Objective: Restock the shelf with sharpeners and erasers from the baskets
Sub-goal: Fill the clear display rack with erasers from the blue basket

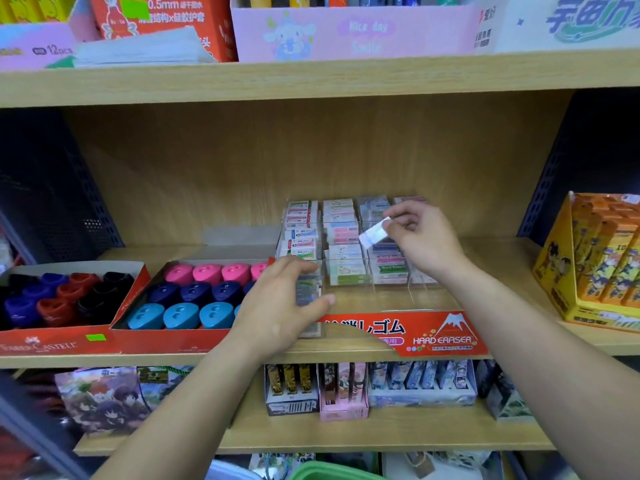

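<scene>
A clear acrylic eraser display [415,289] with a red "Hard Eraser" front stands on the middle shelf, its compartments stacked with wrapped erasers [341,233]. My right hand [420,239] pinches one white wrapped eraser [373,234] above the display's right compartments. My left hand [282,299] grips a stack of erasers [308,289] at the display's front left compartment. Left of it, a red box [166,341] holds pink, navy and blue sharpeners [180,315]. A second red box [45,344] holds purple, red and black sharpeners.
A yellow-orange display box [595,265] stands at the shelf's right end. Pink and red cartons [346,32] fill the shelf above. Illustrated card packs [343,389] line the shelf below. A green basket rim [332,472] shows at the bottom edge.
</scene>
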